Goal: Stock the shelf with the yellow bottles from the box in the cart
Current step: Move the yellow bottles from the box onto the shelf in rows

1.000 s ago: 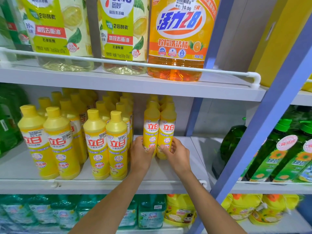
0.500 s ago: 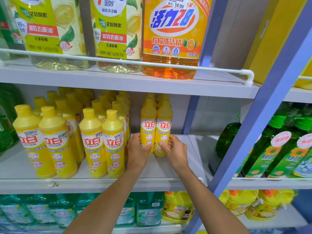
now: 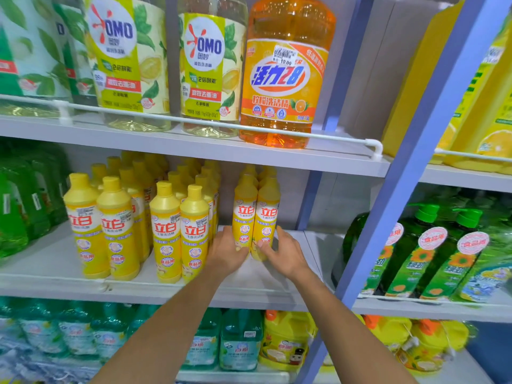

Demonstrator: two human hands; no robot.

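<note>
Two yellow bottles stand upright side by side on the middle shelf (image 3: 271, 284), at the front of a short row. My left hand (image 3: 225, 252) grips the base of the left bottle (image 3: 245, 214). The base of the right bottle (image 3: 267, 217) is held by my right hand (image 3: 285, 254). Several more yellow bottles (image 3: 166, 228) stand in rows to the left on the same shelf. The box and the cart are out of view.
Large detergent jugs (image 3: 282, 76) fill the upper shelf behind a white rail (image 3: 332, 137). A blue upright post (image 3: 410, 167) bounds the bay on the right, with green bottles (image 3: 432, 253) beyond it. Bare shelf lies right of the held bottles. Teal and yellow jugs sit below.
Both hands have stayed on the two bottles, which sit slightly further back on the shelf. The camera has shifted a little, so the shelf appears lower and to the left.
</note>
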